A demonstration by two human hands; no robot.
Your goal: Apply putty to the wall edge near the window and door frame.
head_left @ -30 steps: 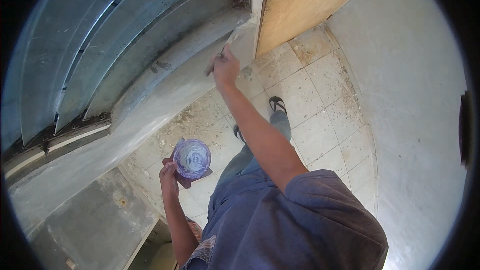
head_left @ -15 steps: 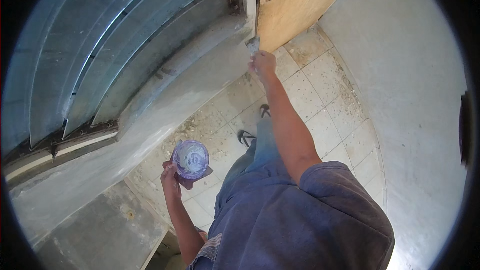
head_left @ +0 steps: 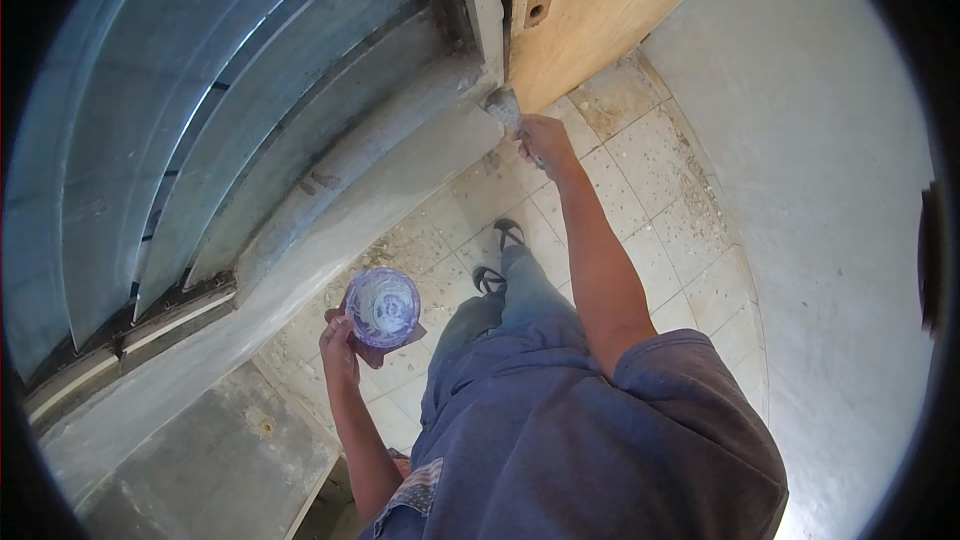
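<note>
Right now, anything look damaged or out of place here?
Yes. Loose debris litters the floor tiles, thickest near the walls. By the door, there's a brownish patch, unlike the pale tiles around; stain or breakage, can't tell.

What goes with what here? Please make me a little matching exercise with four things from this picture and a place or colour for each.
Things
1. purple tub
2. scraper
3. door
4. glass louvres

Places and colours
A. yellowish tan
B. upper left of the picture
C. held in the right hand
D. held up by the left hand

Right pairs: 1-D, 2-C, 3-A, 4-B
</note>
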